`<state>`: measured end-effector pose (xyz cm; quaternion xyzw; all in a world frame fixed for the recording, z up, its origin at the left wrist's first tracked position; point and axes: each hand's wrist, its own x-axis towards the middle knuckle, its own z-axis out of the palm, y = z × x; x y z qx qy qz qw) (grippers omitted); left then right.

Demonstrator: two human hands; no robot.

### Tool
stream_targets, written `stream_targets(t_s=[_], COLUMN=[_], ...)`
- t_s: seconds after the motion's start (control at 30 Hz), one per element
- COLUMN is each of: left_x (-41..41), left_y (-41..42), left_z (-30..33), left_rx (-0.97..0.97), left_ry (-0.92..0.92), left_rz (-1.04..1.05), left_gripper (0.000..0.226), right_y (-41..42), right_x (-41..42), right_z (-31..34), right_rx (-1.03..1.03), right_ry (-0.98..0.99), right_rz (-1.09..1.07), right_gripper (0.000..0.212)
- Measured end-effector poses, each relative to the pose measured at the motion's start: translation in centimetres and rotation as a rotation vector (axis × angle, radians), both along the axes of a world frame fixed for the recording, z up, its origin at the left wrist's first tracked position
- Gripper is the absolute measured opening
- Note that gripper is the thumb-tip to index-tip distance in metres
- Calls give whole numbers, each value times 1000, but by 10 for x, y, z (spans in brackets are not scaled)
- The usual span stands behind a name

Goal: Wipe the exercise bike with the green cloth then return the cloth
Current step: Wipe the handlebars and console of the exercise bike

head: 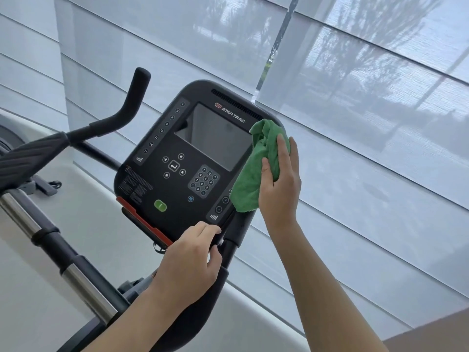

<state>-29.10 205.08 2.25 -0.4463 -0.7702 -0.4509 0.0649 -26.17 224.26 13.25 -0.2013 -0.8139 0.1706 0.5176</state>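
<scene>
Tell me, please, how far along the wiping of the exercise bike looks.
Midway, apparently. The right hand holds the green cloth against the console at its right edge, while the left hand grips the lower corner. Nothing shows which parts are finished; returning the cloth remains.

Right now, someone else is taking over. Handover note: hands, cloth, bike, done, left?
Right hand grips the green cloth, pressed to the right edge of the bike console.
Left hand holds the console's lower edge, fingers curled over it.
Done: wiping has reached the console; how much is already clean cannot be told.
Left: the rest of the console, handlebar and frame, then return the cloth.
</scene>
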Motion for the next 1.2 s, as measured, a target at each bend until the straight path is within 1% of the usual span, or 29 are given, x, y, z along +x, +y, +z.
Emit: stream_targets(t_s=[0.07,0.13,0.27,0.4,0.5,0.57,0.63,0.7,0.77,0.87,0.93,1.0,1.13,1.2], left_x=[0,0,1,1,1,1,2,3,3,4,5,5,6,6], left_y=[0,0,1,2,1,0,-1,-2,-3,-4,-6,-8,-10,-11], left_z=[0,0,0,-1,-1,-2,-3,-3,-2,0,0,0,0,1], left_rx=[-5,-6,-6,-6,-5,-6,-10,-7,-2,-3,-6,-7,-5,2], left_ry=[-7,-4,0,4,11,13,15,16,18,11,6,8,11,10], left_rz=[2,5,0,-8,-14,-12,-10,-8,-10,3,13,15,16,21], left_gripper=[32,32,32,32,30,29,30,30,29,28,27,27,26,26], right_y=[-3,-6,-16,-32,-44,-51,-57,-61,-62,-55,-47,-41,-29,-24], right_x=[6,11,20,39,63,77,90,102,111,116,112,104,77,59], right_z=[-8,-17,-38,-69,-89,-94,-91,-83,-72,-45,-20,5,40,42], right_rx=[34,27,-81,-184,-313,-378,-400,-374,-330,-254,-192,-116,58,109], right_ry=[18,34,34,-67,-171,-226,-272,-324,-323,-158,-69,-12,50,-6], right_rz=[-9,-10,24,63,61,81,126,146,109,17,-31,-31,6,41], right_gripper=[58,59,61,61,60,60,59,56,52,45,45,46,46,48])
